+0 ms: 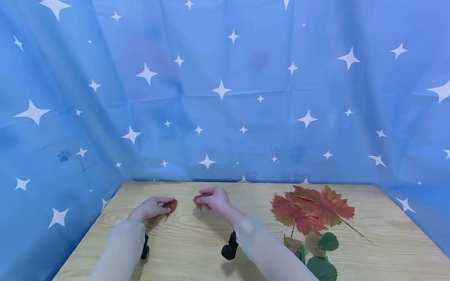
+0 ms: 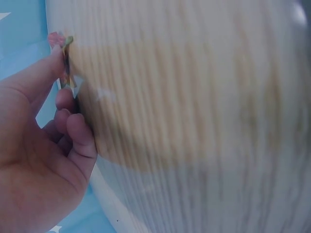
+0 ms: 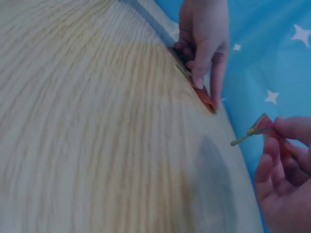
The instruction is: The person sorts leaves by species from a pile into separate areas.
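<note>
Red leaf (image 1: 196,202) in right grip (image 1: 217,200)

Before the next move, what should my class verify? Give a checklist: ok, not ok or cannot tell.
1. Left hand grips a small red leaf: ok.
2. Right hand grips another small leaf: ok.
3. Right hand's leaf resting on the table: not ok, held above it.
4. Left hand's leaf touching the table: cannot tell.
5. Large red leaves clear of both hands: ok.
6. Green leaves touching the right sleeve: cannot tell.
</note>
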Tool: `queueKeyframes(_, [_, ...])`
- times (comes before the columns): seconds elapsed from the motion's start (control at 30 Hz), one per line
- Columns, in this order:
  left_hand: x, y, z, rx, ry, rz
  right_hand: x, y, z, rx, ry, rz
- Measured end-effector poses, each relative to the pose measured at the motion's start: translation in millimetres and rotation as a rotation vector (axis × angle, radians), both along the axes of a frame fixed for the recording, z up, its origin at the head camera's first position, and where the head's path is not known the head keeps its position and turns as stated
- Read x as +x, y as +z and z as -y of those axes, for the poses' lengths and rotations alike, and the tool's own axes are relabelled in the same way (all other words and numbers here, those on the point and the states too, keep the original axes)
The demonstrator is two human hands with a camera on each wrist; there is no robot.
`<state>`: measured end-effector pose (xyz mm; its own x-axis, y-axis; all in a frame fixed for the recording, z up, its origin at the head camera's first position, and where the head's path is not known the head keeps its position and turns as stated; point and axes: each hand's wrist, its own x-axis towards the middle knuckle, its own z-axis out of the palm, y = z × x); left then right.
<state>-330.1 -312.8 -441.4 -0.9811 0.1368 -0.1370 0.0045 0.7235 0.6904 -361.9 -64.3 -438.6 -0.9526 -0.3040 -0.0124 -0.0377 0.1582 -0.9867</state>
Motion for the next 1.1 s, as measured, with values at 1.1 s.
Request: queueKeyframes(1.1, [-5.5, -4.5, -0.7, 0.024, 0.043, 0.014, -2.4, -28.1, 31.0, 0.347, 0.083, -0.218])
